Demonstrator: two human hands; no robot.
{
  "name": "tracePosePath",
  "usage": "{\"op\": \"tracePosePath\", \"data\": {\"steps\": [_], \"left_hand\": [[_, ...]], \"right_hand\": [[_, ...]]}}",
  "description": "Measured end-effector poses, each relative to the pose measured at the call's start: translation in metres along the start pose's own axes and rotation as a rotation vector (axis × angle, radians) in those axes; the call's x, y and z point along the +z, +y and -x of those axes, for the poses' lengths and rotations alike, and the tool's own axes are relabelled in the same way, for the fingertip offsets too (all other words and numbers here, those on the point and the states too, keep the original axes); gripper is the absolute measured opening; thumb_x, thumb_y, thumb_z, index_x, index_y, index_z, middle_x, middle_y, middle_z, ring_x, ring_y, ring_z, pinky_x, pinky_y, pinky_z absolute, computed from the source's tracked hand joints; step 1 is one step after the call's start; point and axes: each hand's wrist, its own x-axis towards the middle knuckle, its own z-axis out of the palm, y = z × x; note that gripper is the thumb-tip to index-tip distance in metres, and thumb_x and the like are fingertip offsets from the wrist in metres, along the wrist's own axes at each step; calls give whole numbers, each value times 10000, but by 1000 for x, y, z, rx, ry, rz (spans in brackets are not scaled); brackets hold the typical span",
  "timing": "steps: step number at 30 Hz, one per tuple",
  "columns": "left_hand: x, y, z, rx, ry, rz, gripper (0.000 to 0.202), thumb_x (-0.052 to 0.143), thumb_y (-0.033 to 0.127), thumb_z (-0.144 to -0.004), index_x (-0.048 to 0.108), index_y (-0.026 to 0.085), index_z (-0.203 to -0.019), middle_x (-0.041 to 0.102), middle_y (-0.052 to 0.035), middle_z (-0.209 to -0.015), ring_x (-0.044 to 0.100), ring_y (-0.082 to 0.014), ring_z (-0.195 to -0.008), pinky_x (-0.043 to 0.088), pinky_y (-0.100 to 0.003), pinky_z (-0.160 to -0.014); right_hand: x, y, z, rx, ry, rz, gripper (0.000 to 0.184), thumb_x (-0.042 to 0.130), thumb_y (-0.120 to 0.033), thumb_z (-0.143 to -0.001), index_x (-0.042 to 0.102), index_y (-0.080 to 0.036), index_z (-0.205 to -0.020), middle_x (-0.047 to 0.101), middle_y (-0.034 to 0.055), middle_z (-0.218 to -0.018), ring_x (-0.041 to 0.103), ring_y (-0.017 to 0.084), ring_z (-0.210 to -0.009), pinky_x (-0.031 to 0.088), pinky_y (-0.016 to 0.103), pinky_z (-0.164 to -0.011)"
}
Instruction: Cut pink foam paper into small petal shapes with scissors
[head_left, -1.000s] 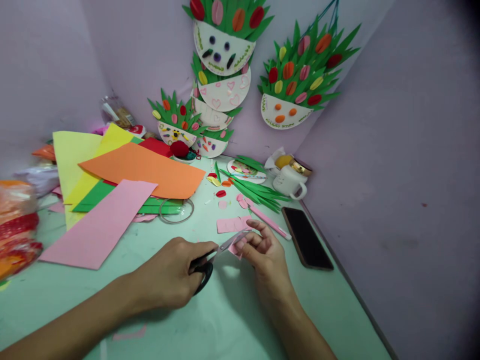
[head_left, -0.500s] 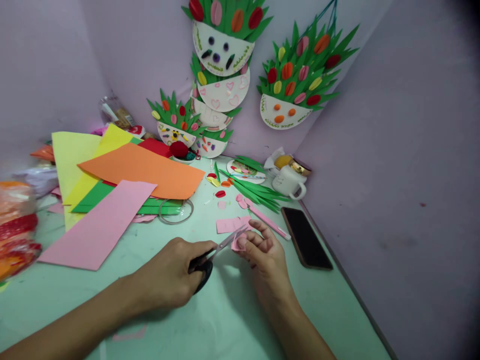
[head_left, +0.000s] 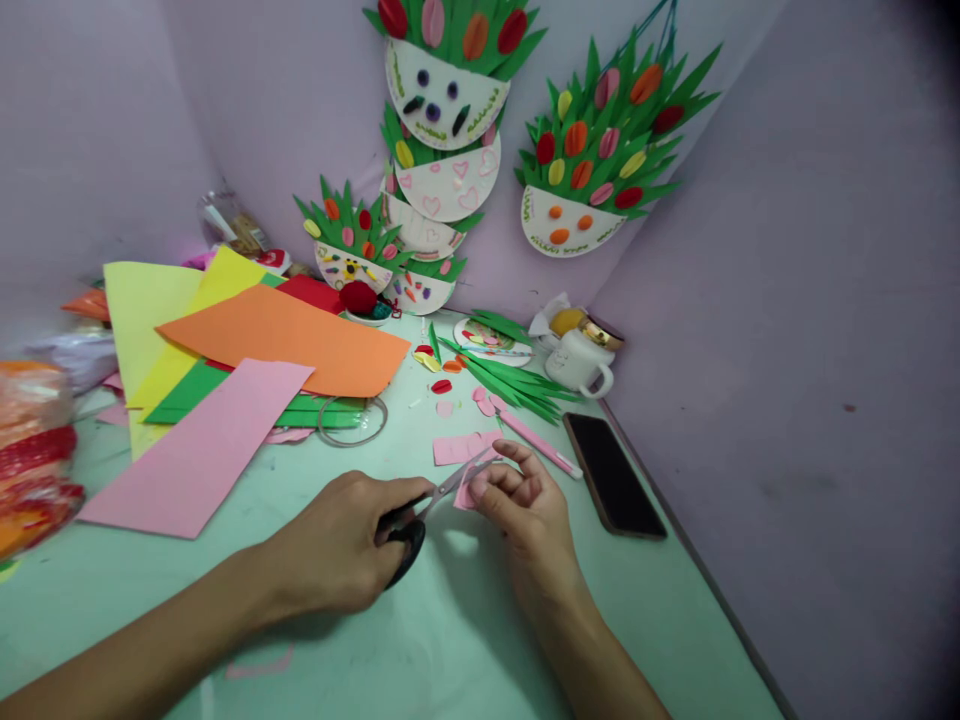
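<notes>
My left hand [head_left: 352, 540] is closed round the black handles of a pair of scissors [head_left: 407, 548], whose blades point to the right and are slightly parted. Between the thumb and fingers of my right hand [head_left: 529, 505] is a small piece of pink paper [head_left: 465, 494], held at the blades. Part of that piece is covered by my fingers. Just beyond the blade tips, a pink paper strip [head_left: 457, 449] with marks on it lies on the table. A pink pen-like tool [head_left: 540, 443] rests behind my right hand.
Large coloured sheets, with a pink sheet [head_left: 202, 440] on top, cover the left side. A phone [head_left: 613, 475] lies at the right edge by the wall. Green paper leaves [head_left: 517, 385] and a white mug [head_left: 577, 362] stand further back. Paper-flower baskets [head_left: 574, 222] hang on the wall.
The pink piece in my right hand has turned and shifted slightly left and down against the blades. My left hand and the scissors have hardly moved.
</notes>
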Motion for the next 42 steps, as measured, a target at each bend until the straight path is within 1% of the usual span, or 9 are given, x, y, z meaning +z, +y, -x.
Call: {"op": "tracePosePath", "data": {"steps": [4,8,11,17,20,24,32,36,42], "left_hand": [[1,-2,0,5,12,-34,165,398,123,-723,527,195,-796,438,59,-588,390,-87,-545,259,-204,-505],[4,-7,0,28,34,-35,150,398,119,-720,514,197,-775,420,63,-570,376,-85,-530,251,-204,-497],[4,-8,0,27,28,-12,139,396,116,-721,502,197,-757,401,67,-555,357,-81,-514,246,-198,-481],[1,-2,1,2,-8,26,139,395,108,-710,505,182,-752,405,62,-553,359,-80,-511,246,-196,-481],[0,0,1,5,3,24,129,397,103,-703,495,178,-738,399,59,-555,354,-78,-516,241,-195,-483],[1,-2,0,6,7,25,116,397,100,-704,474,185,-724,381,64,-546,336,-76,-505,246,-190,-477],[3,-5,0,9,2,38,138,393,92,-708,486,191,-735,389,70,-546,334,-74,-499,246,-187,-465],[4,-9,0,37,19,33,146,394,88,-703,488,194,-739,379,74,-537,328,-72,-490,246,-186,-462],[3,-8,0,32,13,20,130,392,85,-697,466,190,-717,384,72,-536,332,-71,-490,249,-182,-462]], "right_hand": [[-1,0,-1,-5,-13,40,458,749,-155,-575,494,-184,-953,624,-65,-574,553,107,-521,412,244,-560],[-2,-2,-2,-5,-23,59,458,756,-168,-558,499,-186,-938,616,-68,-560,555,117,-511,407,251,-553],[-2,-3,-1,-2,-25,53,456,758,-166,-554,499,-187,-929,616,-69,-556,561,117,-518,410,248,-561],[-1,-2,0,1,-24,31,456,755,-163,-567,496,-186,-942,629,-61,-577,564,112,-532,420,253,-585],[-1,-2,-1,-5,-19,13,438,751,-178,-577,500,-188,-936,619,-63,-574,560,113,-533,419,254,-580],[-2,-2,-2,-6,-12,-24,443,754,-191,-571,497,-188,-931,607,-64,-566,553,114,-530,424,262,-577],[-2,-1,-1,3,-15,-31,449,744,-175,-591,484,-179,-957,615,-63,-573,554,104,-544,427,258,-588],[-2,-1,-1,-15,-4,-31,447,741,-178,-594,484,-178,-961,610,-66,-573,550,105,-542,420,253,-562],[-2,-2,-1,-10,5,-25,464,743,-185,-586,476,-178,-966,606,-68,-575,547,102,-534,421,251,-552]]}}
